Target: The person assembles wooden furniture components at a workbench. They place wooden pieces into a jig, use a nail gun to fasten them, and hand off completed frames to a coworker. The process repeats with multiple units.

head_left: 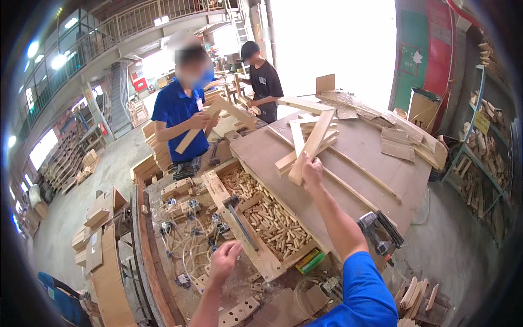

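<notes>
My right hand (pixel 312 170) is closed around the near end of a pale wooden board (pixel 316 143), lifted at a slant over the table. Other short wooden pieces lie under and beside it, and I cannot tell whether they are joined to it. My left hand (pixel 224 260) has its fingers curled in; what is inside them, if anything, is hidden. Just beyond it, a hammer (pixel 242 224) with a dark head lies on a wooden plank (pixel 265 262). Beside the plank, a wooden bin holds many loose dowels (pixel 275 220).
A brown-topped table (pixel 376 163) carries thin strips and cardboard scraps (pixel 397 143). A nail gun (pixel 376 231) sits at its near edge. Hoses and clamps (pixel 190 234) cover the left bench. Across it, a person in blue (pixel 182 122) holds wooden pieces; another in black (pixel 266 87) stands behind.
</notes>
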`<action>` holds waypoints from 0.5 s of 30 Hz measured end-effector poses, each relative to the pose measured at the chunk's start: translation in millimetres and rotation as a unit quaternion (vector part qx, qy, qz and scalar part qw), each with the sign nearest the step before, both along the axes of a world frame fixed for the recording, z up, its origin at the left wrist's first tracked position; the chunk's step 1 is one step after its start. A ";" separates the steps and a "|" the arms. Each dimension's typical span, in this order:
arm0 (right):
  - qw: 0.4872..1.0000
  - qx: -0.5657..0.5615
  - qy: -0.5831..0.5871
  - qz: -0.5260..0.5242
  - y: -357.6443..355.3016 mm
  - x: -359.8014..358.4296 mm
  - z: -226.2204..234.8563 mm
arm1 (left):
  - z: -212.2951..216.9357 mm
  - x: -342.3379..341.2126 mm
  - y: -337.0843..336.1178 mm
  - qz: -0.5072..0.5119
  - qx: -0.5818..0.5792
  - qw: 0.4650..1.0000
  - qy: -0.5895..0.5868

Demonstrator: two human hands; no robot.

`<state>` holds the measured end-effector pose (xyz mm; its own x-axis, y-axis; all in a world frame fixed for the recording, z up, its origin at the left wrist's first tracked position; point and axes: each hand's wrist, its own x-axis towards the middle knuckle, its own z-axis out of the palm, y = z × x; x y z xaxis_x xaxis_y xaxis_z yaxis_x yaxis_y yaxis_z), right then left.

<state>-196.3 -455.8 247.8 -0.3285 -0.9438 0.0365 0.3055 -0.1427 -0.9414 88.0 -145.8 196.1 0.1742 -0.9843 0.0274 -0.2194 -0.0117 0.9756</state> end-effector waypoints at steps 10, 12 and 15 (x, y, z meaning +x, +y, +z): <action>0.993 0.043 -0.020 -0.108 -136.9 17.4 -18.9 | -104.2 111.7 150.2 0.181 0.155 0.971 0.010; 0.992 0.082 -0.025 -0.097 -133.8 45.0 -34.2 | -112.9 118.1 172.9 0.211 0.170 0.962 -0.024; 0.979 0.116 0.112 -0.128 -128.1 64.2 -33.1 | -118.0 130.9 203.7 0.288 0.195 0.936 0.046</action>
